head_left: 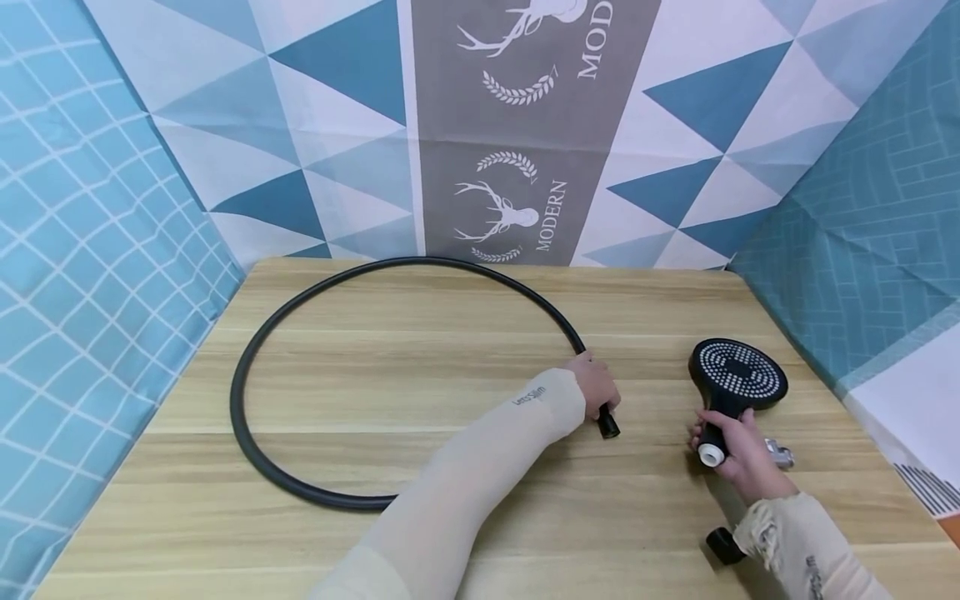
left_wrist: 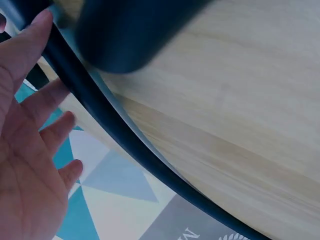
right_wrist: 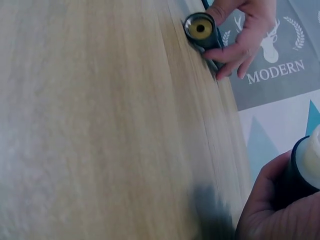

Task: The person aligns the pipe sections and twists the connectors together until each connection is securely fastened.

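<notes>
Two hands busy in the head view. Around 4 o'clock from centre, left hand (head_left: 595,386) clamped on the black hose (head_left: 238,404), just short of its free end, which points to about 5. Rest of the loop lies across the wooden table (head_left: 405,375), out to 9 o'clock. Farther out, also about 4, right hand (head_left: 738,454) with fingers curled round the shower head (head_left: 738,371) by its handle, spray face at 12 from the knuckles, white tip (head_left: 711,455) at 9. Metal fitting (head_left: 780,453) just beside at 3, black piece (head_left: 724,546) by the sleeve (head_left: 806,542) near 6.

Left wrist view: hose runs from 10 to 5, thumb and one fingertip on it, other fingers apart. Dark rounded shape (left_wrist: 122,42) at 11, too blurry to ID.

Right wrist view: hose end at 1, left fingers around it; handle near 4, gripped, but can't tell where every fingertip sits.
</notes>
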Demonstrator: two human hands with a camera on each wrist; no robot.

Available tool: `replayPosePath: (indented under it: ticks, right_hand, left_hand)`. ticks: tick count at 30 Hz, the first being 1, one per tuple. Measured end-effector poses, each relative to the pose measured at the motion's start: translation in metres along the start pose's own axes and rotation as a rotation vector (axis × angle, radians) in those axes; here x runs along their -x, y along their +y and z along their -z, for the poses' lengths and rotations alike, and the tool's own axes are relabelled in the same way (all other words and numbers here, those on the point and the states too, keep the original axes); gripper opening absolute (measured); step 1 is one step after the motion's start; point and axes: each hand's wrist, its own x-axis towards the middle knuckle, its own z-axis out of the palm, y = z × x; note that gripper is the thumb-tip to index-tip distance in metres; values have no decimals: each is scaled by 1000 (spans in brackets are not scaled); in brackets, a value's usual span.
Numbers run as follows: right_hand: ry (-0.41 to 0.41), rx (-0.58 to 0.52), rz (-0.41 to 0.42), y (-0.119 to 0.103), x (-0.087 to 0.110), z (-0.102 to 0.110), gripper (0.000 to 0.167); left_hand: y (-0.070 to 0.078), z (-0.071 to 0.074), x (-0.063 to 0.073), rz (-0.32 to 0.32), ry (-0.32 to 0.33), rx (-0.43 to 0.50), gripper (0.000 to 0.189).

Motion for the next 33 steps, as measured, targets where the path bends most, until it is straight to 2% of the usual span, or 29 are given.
replayPosePath:
  ticks: [6, 11, 14, 19, 20, 23, 26, 27, 30, 33]
  right_hand:
    - [-55, 2, -19, -1, -4, 2, 93]
    - [-176, -30, -1, -3, -13, 12, 92]
    - [-223, -11, 4, -5, -17, 20, 81]
    - [-228, 15, 0, -7, -17, 19, 60]
    - [-227, 15, 5, -7, -17, 18, 56]
    - [-216, 7, 13, -6, -16, 14, 51]
    - [-205, -6, 6, -5, -15, 11, 61]
    - [-199, -13, 2, -5, -15, 11, 66]
    - [-183, -18, 7, -4, -14, 10, 68]
    - [-164, -21, 5, -3, -12, 9, 68]
  left_hand:
    - [-6, -1, 6, -29, -12, 5, 25]
    - [-10, 1, 9, -55, -4, -17, 22]
    - [-10, 3, 11, -80, 22, -10, 18]
    - [-15, 8, 12, -116, 62, 54, 20]
    - [-18, 3, 6, -132, 88, 74, 21]
    - [-24, 5, 9, -170, 149, 99, 26]
    - [-28, 7, 12, -215, 237, 121, 29]
    - [-28, 13, 19, -224, 259, 120, 29]
    - [-31, 14, 21, -264, 360, 123, 30]
    - [-31, 16, 23, -291, 428, 105, 34]
